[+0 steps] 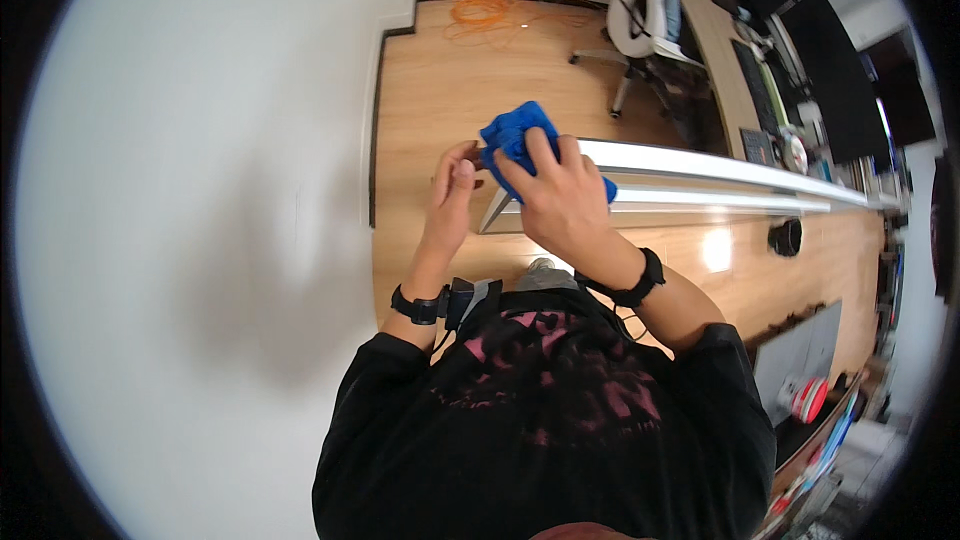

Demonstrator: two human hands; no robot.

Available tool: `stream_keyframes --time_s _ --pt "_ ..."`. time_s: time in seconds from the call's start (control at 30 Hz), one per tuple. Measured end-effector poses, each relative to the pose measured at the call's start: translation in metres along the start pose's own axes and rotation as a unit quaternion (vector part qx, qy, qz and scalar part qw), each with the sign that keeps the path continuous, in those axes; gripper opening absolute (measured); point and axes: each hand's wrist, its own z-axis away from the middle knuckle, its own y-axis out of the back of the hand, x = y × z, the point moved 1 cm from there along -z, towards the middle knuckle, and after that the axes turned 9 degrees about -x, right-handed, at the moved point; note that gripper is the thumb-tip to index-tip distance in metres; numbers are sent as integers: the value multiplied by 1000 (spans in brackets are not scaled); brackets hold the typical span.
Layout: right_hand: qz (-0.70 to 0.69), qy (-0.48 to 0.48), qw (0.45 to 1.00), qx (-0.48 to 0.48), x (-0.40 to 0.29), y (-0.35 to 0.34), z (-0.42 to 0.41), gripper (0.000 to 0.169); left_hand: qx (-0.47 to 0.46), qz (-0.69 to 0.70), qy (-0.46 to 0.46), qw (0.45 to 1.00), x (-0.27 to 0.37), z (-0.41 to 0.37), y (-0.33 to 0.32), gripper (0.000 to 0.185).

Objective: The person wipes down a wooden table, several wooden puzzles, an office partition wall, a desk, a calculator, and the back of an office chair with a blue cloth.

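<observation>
A bunched blue cloth is gripped in my right hand, its fingers spread over the top of it. The cloth lies over the near end of a white-topped partition with a metal frame. My left hand is just left of the cloth, fingers curved and thumb up; whether its fingertips touch the cloth or the partition's end is not clear. Each wrist wears a black strap.
A white wall rises close on the left. Beyond the partition stand a white office chair and a desk with monitors and keyboards. Orange cable lies coiled on the wooden floor. A grey-topped table stands at the right.
</observation>
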Motion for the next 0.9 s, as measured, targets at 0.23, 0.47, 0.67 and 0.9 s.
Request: stream_keyframes --time_s 0.23,0.47,0.67,0.9 --pt "-90 -137 985 50 43 23 36 65 -14 -185 -98 978 41 -33 -28 42" --pt "-74 -346 923 150 126 16 126 63 -110 -384 -211 892 65 -40 -84 34" --pt "-96 -313 925 192 135 12 139 62 -225 -440 -212 843 77 -35 -164 37" --pt "-88 -270 935 214 202 24 195 56 -228 -552 -175 783 30 -55 -254 60"
